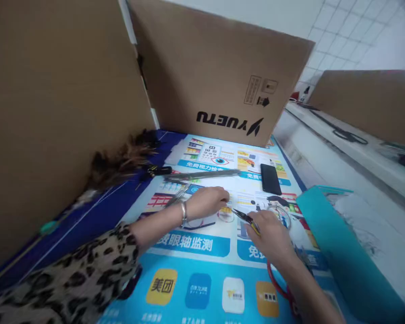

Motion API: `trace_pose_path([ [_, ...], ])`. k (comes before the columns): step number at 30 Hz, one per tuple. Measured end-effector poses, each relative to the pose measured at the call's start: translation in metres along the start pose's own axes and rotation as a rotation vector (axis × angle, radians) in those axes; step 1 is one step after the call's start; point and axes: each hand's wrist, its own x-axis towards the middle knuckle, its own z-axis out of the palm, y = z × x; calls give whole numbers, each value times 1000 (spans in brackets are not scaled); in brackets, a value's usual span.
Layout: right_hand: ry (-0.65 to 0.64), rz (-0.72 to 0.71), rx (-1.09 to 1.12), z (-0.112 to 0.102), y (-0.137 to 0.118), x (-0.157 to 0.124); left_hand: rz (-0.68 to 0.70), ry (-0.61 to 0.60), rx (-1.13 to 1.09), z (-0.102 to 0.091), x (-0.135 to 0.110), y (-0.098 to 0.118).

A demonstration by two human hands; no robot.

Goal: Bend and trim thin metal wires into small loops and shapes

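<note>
My right hand (268, 231) is closed around needle-nose pliers (245, 217) with yellow and black handles. The jaws point left, toward my other hand. My left hand (209, 201) has its fingertips pinched together, apparently on a thin wire, with a small reddish wire loop (226, 219) just below them. The pliers' tip is close to the loop; whether it touches cannot be made out. Beyond the right hand lies a coil of thin wire (286, 216). Partly behind my right forearm shows a red curved handle (273, 276).
A bundle of straight wires (205, 174) lies across the printed mat (202, 261), near a black phone (270, 179). Brown feathery material (118, 164) lines the left side. A teal box (340, 243) stands at right. Cardboard panels (222, 67) rise behind. Scissors (349, 135) rest on a ledge.
</note>
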Motion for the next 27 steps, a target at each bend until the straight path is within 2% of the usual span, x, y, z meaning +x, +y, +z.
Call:
trace_pose_path([
  [6,-34,-16,-14,8,-5,2,30,-24,-76,16,-5,-9],
  [16,-28,-20,-68,12,-7,5,86,-123,-38,11,-8,-7],
  [27,-1,-21,-119,11,-12,2,78,-117,35,10,-13,-4],
])
